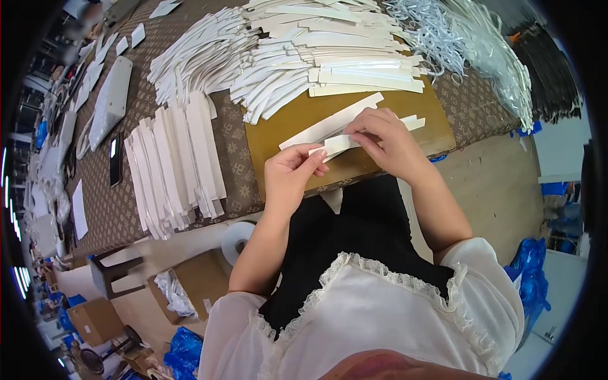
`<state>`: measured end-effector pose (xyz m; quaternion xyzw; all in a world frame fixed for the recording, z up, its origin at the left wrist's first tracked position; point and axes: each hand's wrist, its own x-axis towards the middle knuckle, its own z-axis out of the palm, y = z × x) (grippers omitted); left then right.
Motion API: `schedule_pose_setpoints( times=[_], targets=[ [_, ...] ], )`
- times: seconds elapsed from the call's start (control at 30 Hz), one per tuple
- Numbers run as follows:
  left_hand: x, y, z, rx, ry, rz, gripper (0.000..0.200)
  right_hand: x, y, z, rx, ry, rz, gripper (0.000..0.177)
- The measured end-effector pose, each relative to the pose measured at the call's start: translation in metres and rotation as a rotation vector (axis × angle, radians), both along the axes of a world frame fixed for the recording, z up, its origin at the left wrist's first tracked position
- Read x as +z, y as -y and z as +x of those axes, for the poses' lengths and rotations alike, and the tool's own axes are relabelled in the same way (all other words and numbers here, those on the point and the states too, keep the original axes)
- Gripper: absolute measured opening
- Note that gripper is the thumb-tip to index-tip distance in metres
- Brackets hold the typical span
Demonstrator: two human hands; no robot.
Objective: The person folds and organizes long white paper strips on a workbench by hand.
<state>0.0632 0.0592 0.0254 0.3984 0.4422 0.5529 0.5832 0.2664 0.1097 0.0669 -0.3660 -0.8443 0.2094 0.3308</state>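
My left hand (296,168) pinches the left end of a cream strip (339,144) between thumb and fingers. My right hand (383,138) holds the same strip farther right, fingers bent over it, and the strip's far end sticks out past the hand. Just behind lies another cream strip (330,120), flat on the brown board (272,134). Beyond the board's middle, a large pile of white and cream strips (354,63) covers its back part.
Long cream strips (174,161) lie in a row at the left, near a dark phone (116,159) and a white bag (111,104). Clear and white tubing (437,38) is heaped at the back right. Below the table stands an open cardboard box (202,278).
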Motion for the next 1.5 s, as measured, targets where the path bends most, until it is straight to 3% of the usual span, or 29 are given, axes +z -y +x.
schedule_pose_setpoints(
  times=[0.1, 0.2, 0.5, 0.73, 0.9, 1.0, 1.07, 1.13, 1.2, 1.23, 1.3, 1.33, 1.43, 1.5],
  targets=[
    [-0.007, 0.004, -0.001, -0.049, 0.007, -0.035, 0.02, -0.005, 0.002, -0.004, -0.011, -0.013, 0.059, 0.013],
    [-0.007, 0.008, 0.007, -0.021, 0.033, -0.054, 0.017, -0.004, 0.007, -0.017, -0.003, -0.005, 0.368, 0.017],
    [-0.01, 0.01, 0.021, 0.04, -0.073, 0.07, 0.014, -0.009, 0.011, -0.011, 0.033, 0.118, 0.365, 0.019],
    [-0.015, 0.007, 0.027, 0.03, -0.143, 0.166, 0.011, -0.019, 0.009, -0.009, 0.069, 0.015, 0.392, 0.017],
    [-0.01, 0.007, 0.03, 0.024, -0.056, 0.139, 0.011, -0.017, 0.007, -0.007, 0.02, -0.066, 0.393, 0.015],
    [-0.01, 0.008, 0.018, 0.11, -0.022, 0.057, 0.015, -0.006, -0.004, 0.013, -0.277, -0.631, -0.476, 0.006],
    [-0.009, 0.007, 0.001, 0.246, -0.011, 0.102, 0.019, 0.001, -0.037, 0.06, -0.286, -1.116, -0.576, 0.012],
    [-0.012, 0.008, -0.022, 0.343, -0.034, 0.109, 0.016, 0.007, -0.076, 0.122, -0.303, -1.183, -0.495, 0.019],
    [-0.012, 0.012, -0.042, 0.349, 0.01, 0.115, 0.015, 0.025, -0.105, 0.156, -0.498, -1.291, -0.307, 0.023],
    [-0.011, 0.013, -0.045, 0.363, 0.046, 0.117, 0.013, 0.028, -0.12, 0.172, -0.502, -1.284, -0.304, 0.023],
    [-0.009, 0.014, -0.044, 0.34, 0.093, 0.087, 0.012, 0.025, -0.14, 0.197, -0.665, -0.931, -0.129, 0.03],
    [-0.008, 0.015, -0.044, 0.324, 0.133, 0.061, 0.012, 0.015, -0.141, 0.202, -0.664, -0.927, -0.132, 0.03],
    [-0.003, 0.018, -0.041, 0.316, 0.193, 0.047, 0.012, -0.025, -0.159, 0.2, -0.878, 0.153, 0.249, 0.034],
    [0.001, 0.024, -0.032, 0.294, 0.232, 0.069, 0.012, -0.005, -0.102, 0.111, -0.664, -0.032, -0.017, 0.045]
  ],
)
